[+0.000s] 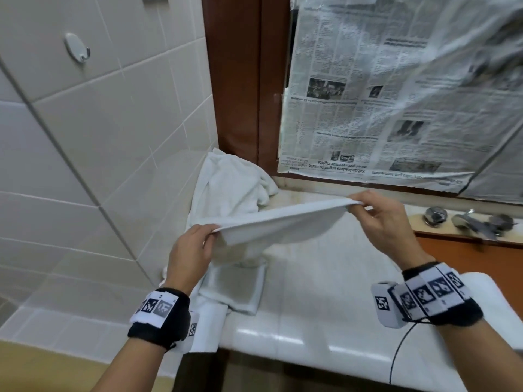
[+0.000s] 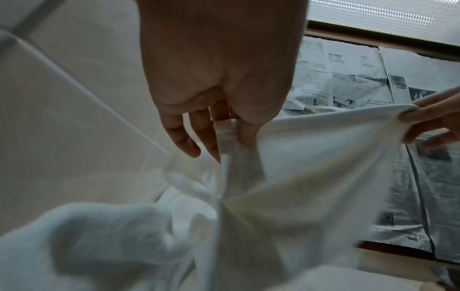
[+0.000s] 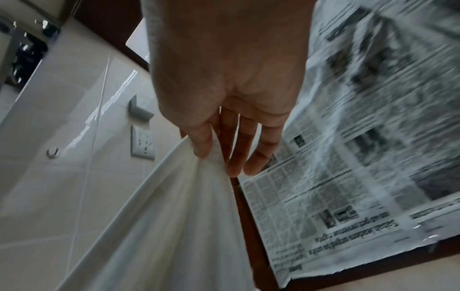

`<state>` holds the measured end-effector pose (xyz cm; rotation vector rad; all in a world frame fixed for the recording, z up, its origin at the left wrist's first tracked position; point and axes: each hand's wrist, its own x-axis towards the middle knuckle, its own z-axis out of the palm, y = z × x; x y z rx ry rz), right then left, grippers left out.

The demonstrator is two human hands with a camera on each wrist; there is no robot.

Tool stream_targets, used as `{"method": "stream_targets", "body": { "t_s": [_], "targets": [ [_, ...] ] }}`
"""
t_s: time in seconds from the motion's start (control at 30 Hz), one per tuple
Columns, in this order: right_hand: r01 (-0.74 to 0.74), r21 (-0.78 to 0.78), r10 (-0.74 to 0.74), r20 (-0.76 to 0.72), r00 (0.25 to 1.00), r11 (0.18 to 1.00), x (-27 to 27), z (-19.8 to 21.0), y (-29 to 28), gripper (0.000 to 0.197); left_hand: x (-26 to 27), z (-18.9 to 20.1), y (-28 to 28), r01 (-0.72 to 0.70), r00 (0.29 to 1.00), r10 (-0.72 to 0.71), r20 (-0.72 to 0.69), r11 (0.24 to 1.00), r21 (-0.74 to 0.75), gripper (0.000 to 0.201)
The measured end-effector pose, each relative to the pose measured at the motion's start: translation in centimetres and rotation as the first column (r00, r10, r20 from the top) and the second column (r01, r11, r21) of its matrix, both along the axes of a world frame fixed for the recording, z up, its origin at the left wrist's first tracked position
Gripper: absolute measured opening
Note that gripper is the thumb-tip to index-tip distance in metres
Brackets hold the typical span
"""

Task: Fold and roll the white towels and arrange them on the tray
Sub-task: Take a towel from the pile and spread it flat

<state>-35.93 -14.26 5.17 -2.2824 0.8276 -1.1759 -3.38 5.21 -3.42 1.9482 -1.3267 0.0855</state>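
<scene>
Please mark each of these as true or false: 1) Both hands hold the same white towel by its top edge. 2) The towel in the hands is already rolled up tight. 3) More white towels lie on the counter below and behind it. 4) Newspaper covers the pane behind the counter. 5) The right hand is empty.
1) True: the left hand and the right hand each pinch a corner of the held towel.
2) False: it is stretched open between the hands and hangs loose.
3) True: a crumpled towel pile lies at the back, and a flat towel lies below.
4) True: the newspaper covers it.
5) False: its thumb and fingers pinch the towel.
</scene>
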Motion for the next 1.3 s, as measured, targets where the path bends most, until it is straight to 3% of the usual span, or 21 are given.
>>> {"method": "stream_targets", "body": {
  "t_s": [0.1, 0.2, 0.3, 0.4, 0.53, 0.6, 0.7, 0.8, 0.93, 1.13, 1.3],
  "targets": [
    [0.051, 0.014, -0.052, 0.057, 0.997, 0.999, -4.8, 2.1, 1.3, 0.009, -2.2, 1.2, -0.1, 0.082, 0.995, -0.082, -0.053, 0.997, 0.003, 0.024],
    [0.102, 0.055, -0.106, 0.071, 0.992, 0.993, -9.1, 4.0, 3.0, 0.014, -5.4, 3.2, -0.2, 0.198, 0.970, -0.209, -0.123, 0.976, -0.092, 0.029],
    [0.099, 0.122, -0.123, 0.200, 0.972, 0.988, -12.8, 5.6, 5.4, 0.017, -8.7, 4.8, -0.1, 0.219, 0.951, -0.261, -0.166, 0.947, -0.236, 0.027],
    [0.073, 0.206, -0.135, 0.305, 0.943, 0.976, -15.0, 4.6, 6.2, 0.018, -12.2, 4.8, -0.3, 0.211, 0.941, -0.268, -0.205, 0.941, -0.264, 0.022],
    [0.125, 0.369, -0.175, 0.107, 0.979, 0.921, -15.9, -3.6, 5.0, 0.023, -15.9, 0.6, -0.7, 0.212, 0.938, -0.231, -0.260, 0.972, -0.102, 0.010],
    [0.143, 0.392, -0.132, -0.054, 0.990, 0.909, -15.9, -8.3, 4.9, 0.016, -17.3, -2.1, -0.8, 0.208, 0.940, -0.201, -0.275, 0.978, -0.004, 0.010],
    [0.163, 0.450, -0.054, -0.244, 0.968, 0.878, -15.4, -12.3, 5.3, 0.020, -18.1, -4.9, -1.3, 0.160, 0.951, -0.119, -0.286, 0.979, 0.124, 0.015],
    [0.148, 0.487, 0.015, -0.314, 0.949, 0.861, -14.1, -14.1, 5.7, 0.026, -17.1, -6.9, -2.7, 0.115, 0.967, -0.053, -0.251, 0.964, 0.239, 0.018],
    [0.163, 0.543, 0.056, -0.364, 0.930, 0.824, -12.0, -15.9, 4.9, 0.024, -14.4, -8.8, -5.6, 0.142, 0.976, -0.075, -0.205, 0.932, 0.332, 0.021],
    [0.225, 0.583, 0.074, -0.443, 0.893, 0.781, -8.9, -18.8, 3.9, 0.023, -11.6, -11.8, -8.5, 0.193, 0.966, -0.081, -0.247, 0.860, 0.472, 0.024],
    [0.246, 0.588, 0.092, -0.484, 0.870, 0.770, -8.0, -19.8, 3.9, 0.029, -13.0, -12.8, -7.7, 0.254, 0.946, -0.127, -0.299, 0.864, 0.434, 0.023]
  ]
}}
